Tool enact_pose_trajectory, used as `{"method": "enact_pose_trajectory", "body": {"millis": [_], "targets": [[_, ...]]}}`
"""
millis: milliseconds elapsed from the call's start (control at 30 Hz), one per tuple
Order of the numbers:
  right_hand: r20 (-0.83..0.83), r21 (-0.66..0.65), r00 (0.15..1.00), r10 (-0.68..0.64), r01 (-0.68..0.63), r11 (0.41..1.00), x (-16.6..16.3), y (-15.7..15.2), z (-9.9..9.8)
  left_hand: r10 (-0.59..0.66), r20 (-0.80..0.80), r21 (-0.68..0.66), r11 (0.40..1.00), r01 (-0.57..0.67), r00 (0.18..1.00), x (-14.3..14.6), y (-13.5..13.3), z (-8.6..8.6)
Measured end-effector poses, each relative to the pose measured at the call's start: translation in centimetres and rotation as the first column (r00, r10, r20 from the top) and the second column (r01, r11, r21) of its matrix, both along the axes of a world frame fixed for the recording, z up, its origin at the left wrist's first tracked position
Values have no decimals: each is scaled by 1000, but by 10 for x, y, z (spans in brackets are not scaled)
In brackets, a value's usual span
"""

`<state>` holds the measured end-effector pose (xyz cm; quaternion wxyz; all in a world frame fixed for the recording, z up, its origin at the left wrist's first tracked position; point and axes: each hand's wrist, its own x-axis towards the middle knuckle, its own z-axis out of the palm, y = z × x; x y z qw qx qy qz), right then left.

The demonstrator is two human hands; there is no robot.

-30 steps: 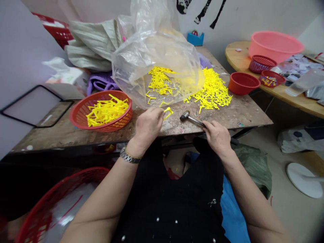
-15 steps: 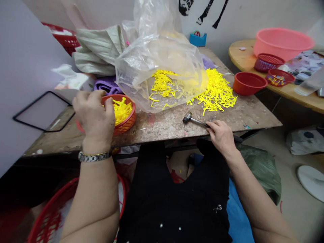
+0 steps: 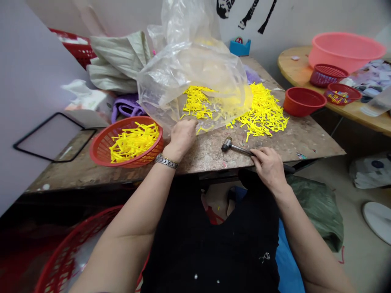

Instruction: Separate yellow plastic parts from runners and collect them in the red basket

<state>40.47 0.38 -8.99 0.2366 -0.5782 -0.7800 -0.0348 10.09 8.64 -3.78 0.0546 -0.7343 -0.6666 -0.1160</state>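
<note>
My left hand, with a metal watch on the wrist, is at the near edge of a clear plastic bag. Its fingers are curled closed, their tips hidden behind the hand, close to the yellow plastic pieces seen through the bag. What they hold, if anything, I cannot make out. My right hand is closed around the handle of a small hammer, whose head rests on the table. Left of my left hand stands an orange-red basket holding thin yellow plastic pieces.
A heap of yellow pieces lies right of the bag on the worn table. Farther right are a red bowl and a round table with a pink basin. A black wire frame stands at left, a tape dispenser behind.
My left hand has moved right from above the basket to the bag's near edge, uncovering the yellow pieces in the basket. My right hand stays on the hammer.
</note>
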Motion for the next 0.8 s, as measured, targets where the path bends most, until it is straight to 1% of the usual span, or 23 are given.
{"method": "enact_pose_trajectory", "body": {"millis": [100, 167, 333, 500, 700, 800], "targets": [[10, 16, 1000, -19, 19, 1000, -1, -1, -2, 37, -35, -130, 991, -41, 999, 0, 9, -6], [21, 26, 999, -28, 27, 999, -1, -1, -3, 26, -17, -162, 986, -28, 1000, 1, 9, -8], [35, 36, 999, -33, 32, 999, -2, -2, -3, 1, 45, -150, 989, 6, 999, 8, 10, -9], [44, 49, 998, -43, 41, 998, -3, -3, -3, 7, -4, -159, 987, -8, 1000, 17, 20, -10], [54, 63, 997, -47, 43, 997, -3, -4, -5, -119, -62, -164, 981, 107, 991, 19, 34, -18], [58, 64, 997, -47, 43, 997, -3, -4, -6, -120, -57, -151, 982, 110, 991, 18, 37, -21]]}}
